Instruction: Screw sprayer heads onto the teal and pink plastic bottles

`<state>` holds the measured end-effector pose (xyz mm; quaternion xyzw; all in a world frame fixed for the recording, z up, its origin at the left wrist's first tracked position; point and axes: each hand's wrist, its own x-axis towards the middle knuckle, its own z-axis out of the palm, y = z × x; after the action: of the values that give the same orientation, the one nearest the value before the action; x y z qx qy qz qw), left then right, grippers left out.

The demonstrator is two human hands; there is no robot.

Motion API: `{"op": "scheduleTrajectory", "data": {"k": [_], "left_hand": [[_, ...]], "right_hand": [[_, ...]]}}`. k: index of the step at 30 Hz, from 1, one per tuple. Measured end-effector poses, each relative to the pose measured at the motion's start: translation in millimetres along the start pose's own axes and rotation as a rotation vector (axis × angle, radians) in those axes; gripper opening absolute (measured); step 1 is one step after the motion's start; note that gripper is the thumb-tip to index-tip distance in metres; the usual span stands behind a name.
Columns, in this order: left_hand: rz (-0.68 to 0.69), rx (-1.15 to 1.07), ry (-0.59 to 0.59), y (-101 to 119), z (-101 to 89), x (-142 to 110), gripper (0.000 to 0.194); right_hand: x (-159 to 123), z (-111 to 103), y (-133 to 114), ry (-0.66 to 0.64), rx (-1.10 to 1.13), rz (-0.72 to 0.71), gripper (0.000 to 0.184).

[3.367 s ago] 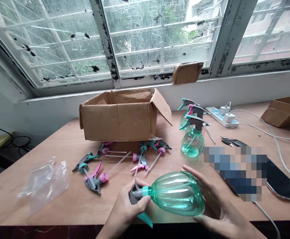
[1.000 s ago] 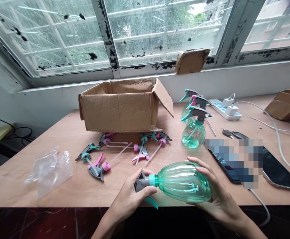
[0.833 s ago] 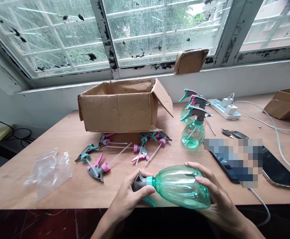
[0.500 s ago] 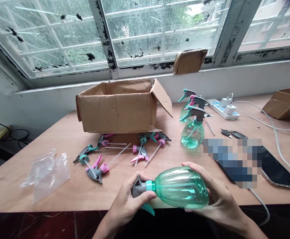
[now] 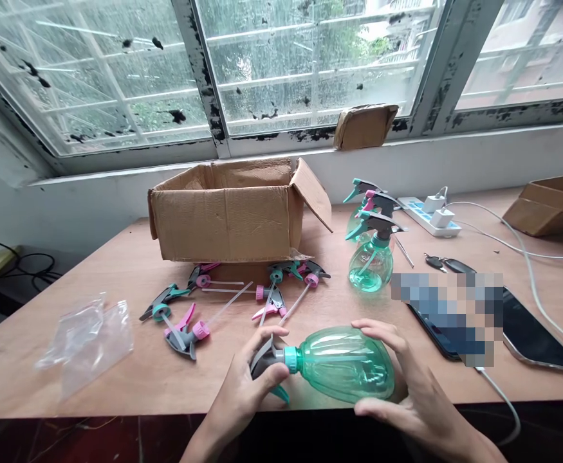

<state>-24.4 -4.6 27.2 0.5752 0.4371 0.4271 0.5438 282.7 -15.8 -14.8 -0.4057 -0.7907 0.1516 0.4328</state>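
Observation:
A green see-through spray bottle (image 5: pixel 346 363) lies sideways in front of me, above the table's front edge. Its grey trigger head, with a teal collar and trigger, points left. My left hand (image 5: pixel 255 373) is closed round the head, thumb near the collar. At the base end, my right hand (image 5: pixel 401 373) curves round the bottle, fingers on top and thumb below. Loose spray heads (image 5: pixel 184 331) in grey, pink and teal, with clear dip tubes, lie beyond my left hand. Upright spray bottles (image 5: pixel 370 263) stand behind, to the right.
An open cardboard box (image 5: pixel 226 222) stands at the back. Clear plastic bags (image 5: pixel 95 347) lie at the left. On the right are a phone (image 5: pixel 542 331), a blurred-out device, keys (image 5: pixel 435 262), a power strip (image 5: pixel 428 217) with cables, and another carton (image 5: pixel 546 206).
The bottle has turned a little in my hands, and the trigger now shows less below my left thumb. My right thumb has shifted on the base. The view has tilted slightly.

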Motion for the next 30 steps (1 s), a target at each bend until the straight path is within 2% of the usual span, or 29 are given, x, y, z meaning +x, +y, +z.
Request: {"op": "scheduleTrajectory", "data": {"k": [3,5,9,12,15,18,20,24,30], "left_hand": [[0.121,-0.135,-0.058,-8.1,-2.3,2.2,0.067],[0.17,-0.189,-0.048,-10.2,-2.1,3.2,0.064],[0.105,-0.11,0.021,-6.6,1.7,1.8,0.051],[0.031,-0.098,0.055,-3.0,6.6,-0.2,0.055],[0.04,-0.113,0.059,-1.3,10.8,-0.6,0.052],[0.04,-0.064,0.004,-0.1,12.4,-0.7,0.045],[0.022,-0.023,-0.041,0.7,12.4,-1.1,0.043],[-0.013,-0.002,-0.088,-0.1,12.2,-1.8,0.047],[-0.043,0.019,-0.097,-2.9,11.7,-2.4,0.046]], "right_hand": [[1.6,-4.0,3.4,0.053,-0.068,-0.032,0.075],[3.5,-6.4,4.8,0.089,-0.109,-0.012,0.071],[5.6,-5.5,6.7,0.114,-0.123,0.079,0.064],[3.9,-1.0,10.8,0.17,-0.086,0.198,0.064],[2.4,3.1,16.2,0.254,0.008,0.367,0.069],[3.4,4.6,19.3,0.293,0.062,0.51,0.074],[4.9,5.0,20.3,0.279,0.002,0.567,0.075],[6.6,8.2,21.0,0.235,-0.125,0.576,0.078],[14.1,13.3,20.7,0.209,-0.254,0.556,0.085]]}}
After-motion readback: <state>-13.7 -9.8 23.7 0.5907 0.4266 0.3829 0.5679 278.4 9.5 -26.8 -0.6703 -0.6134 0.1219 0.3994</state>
